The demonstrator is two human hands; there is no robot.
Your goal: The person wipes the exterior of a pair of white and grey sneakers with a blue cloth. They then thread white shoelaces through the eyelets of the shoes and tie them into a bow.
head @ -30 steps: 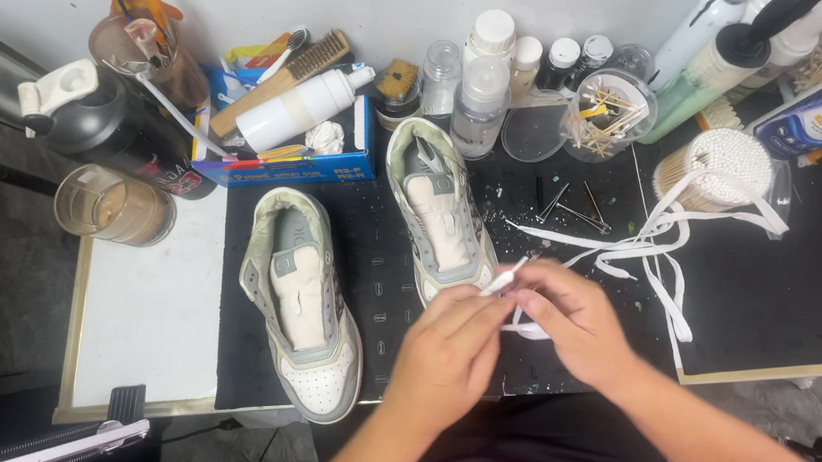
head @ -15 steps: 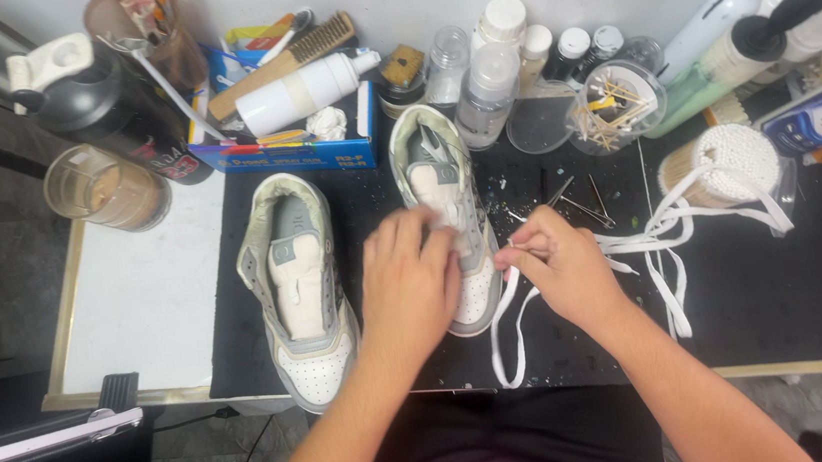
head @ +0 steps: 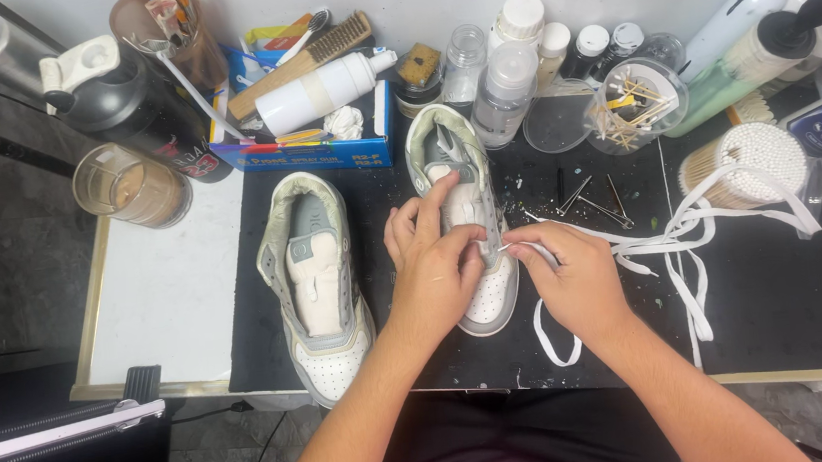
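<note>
The back of the black mat (head: 387, 294) is walled off by a blue box (head: 318, 150), a row of small bottles (head: 507, 81) and a clear tub of sticks (head: 635, 104), so no way through is left there. The strip between the left shoe (head: 315, 280) and the right shoe (head: 465, 216) is kept bare, though its near end is closed by the left hand (head: 434, 264). To the right, the mat is crossed by a loose white lace (head: 679, 245) and small metal tools (head: 588, 194) beside a tub of cotton swabs (head: 741, 164). Open room is offered on the white board (head: 166, 295) at the left, bounded behind by a glass jar (head: 130, 185)
</note>
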